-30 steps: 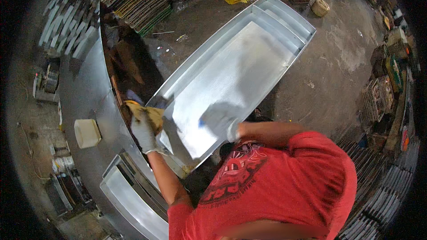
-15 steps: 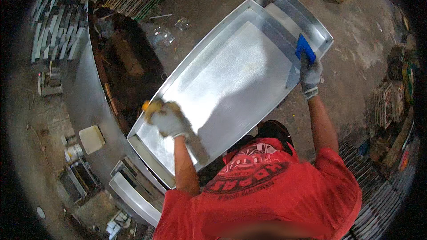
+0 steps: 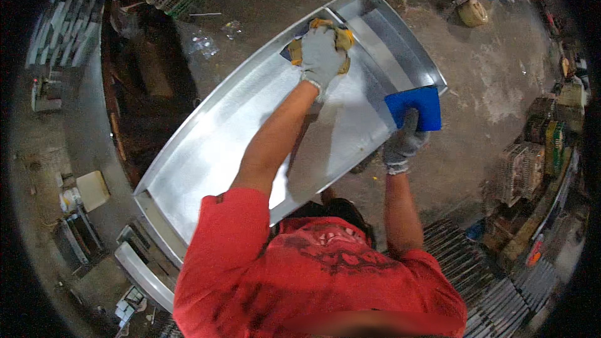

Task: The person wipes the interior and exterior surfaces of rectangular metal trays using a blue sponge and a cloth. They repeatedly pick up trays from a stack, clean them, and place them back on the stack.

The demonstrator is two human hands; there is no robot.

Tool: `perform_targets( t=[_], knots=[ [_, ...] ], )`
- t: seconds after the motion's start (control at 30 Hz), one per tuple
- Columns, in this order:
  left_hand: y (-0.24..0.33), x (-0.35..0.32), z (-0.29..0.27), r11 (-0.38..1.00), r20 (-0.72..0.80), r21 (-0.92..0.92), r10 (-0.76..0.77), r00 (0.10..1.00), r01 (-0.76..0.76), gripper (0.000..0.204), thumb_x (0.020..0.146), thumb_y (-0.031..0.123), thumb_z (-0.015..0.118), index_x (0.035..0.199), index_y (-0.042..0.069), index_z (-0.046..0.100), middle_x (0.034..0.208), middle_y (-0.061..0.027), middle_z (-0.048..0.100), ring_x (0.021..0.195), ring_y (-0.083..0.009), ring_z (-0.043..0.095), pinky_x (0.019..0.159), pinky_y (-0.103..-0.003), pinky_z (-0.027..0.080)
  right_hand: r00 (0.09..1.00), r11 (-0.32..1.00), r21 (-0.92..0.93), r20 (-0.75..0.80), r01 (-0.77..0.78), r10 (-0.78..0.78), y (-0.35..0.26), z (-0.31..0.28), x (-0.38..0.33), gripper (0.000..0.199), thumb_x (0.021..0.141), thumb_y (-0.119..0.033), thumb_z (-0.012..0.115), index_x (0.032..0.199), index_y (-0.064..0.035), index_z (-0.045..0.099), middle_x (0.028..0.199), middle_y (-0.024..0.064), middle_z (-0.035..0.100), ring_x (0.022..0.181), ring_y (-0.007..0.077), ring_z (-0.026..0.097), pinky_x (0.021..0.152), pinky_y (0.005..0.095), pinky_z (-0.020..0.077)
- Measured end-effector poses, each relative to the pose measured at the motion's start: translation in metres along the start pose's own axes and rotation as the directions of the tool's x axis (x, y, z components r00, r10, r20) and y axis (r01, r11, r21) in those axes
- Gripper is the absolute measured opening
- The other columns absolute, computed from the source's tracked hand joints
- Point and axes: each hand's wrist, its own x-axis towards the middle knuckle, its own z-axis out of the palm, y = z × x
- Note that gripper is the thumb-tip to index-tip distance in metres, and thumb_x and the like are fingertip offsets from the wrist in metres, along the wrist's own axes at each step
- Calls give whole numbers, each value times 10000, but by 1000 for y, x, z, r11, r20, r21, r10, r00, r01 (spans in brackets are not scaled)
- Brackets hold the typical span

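Note:
A long, shallow sheet-metal tray lies slantwise before me, with a cross divider near its far end. My left hand, in a grey-white glove, is pressed on a crumpled yellow-brown cloth against the tray floor beside that divider. A small dark corner sticks out under the cloth; I cannot make out what it belongs to. Over the tray's right side wall, my gloved right hand grips a flat blue square sheet by its lower edge. Part of that hand's fingers is hidden behind the sheet.
Left of the tray is a dark open-topped bin. Stacked metal strips and a pale canister stand farther left. A yellowish jug sits on the floor at far right, and wire crates line the right.
My left hand has swept the cloth from the tray's near left end up to the divider. My right hand came nearer, and the blue sheet now shows its broad face.

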Motion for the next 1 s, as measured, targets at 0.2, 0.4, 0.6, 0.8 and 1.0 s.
perform_targets(
  t=[0.2,0.4,0.6,0.8,1.0],
  knots=[
    [108,-86,-19,912,436,-25,379,816,-410,201,802,217,699,880,49,777,911,-192,755,844,-380,727,761,-467,582,999,999,-2,26,-36,36,-38,14,7,274,1043,-329,683,1058,-55,678,998,19,681,844,134,589,787,320,512],
    [69,-148,-49,875,594,-360,483,643,-324,206,857,148,665,987,11,746,846,-222,720,856,-416,720,794,-506,584,963,870,-421,192,254,-188,-29,-3,15,523,1007,-451,686,1254,9,690,1207,182,752,1037,312,721,908,462,535],
    [-62,-330,-288,969,798,-221,247,550,-115,293,957,274,609,1076,29,717,981,-227,704,950,-416,688,843,-513,533,758,283,-754,641,592,122,-27,3,61,513,917,-440,726,1147,19,727,1017,218,772,937,353,740,860,464,551],
    [-133,-428,-505,841,636,39,-438,636,540,317,828,117,689,1119,-3,728,992,-223,735,903,-375,718,837,-427,565,280,569,-808,587,151,760,-76,63,-78,278,798,-170,811,994,15,741,930,76,739,783,165,672,724,361,578],
    [-217,-375,-471,634,74,-290,-732,677,717,338,920,112,654,1231,-15,689,963,-151,746,871,-277,720,802,-392,564,-288,577,91,922,811,259,-149,109,-378,372,916,-412,663,1020,-68,759,974,181,760,929,357,736,850,479,571]
  ],
)
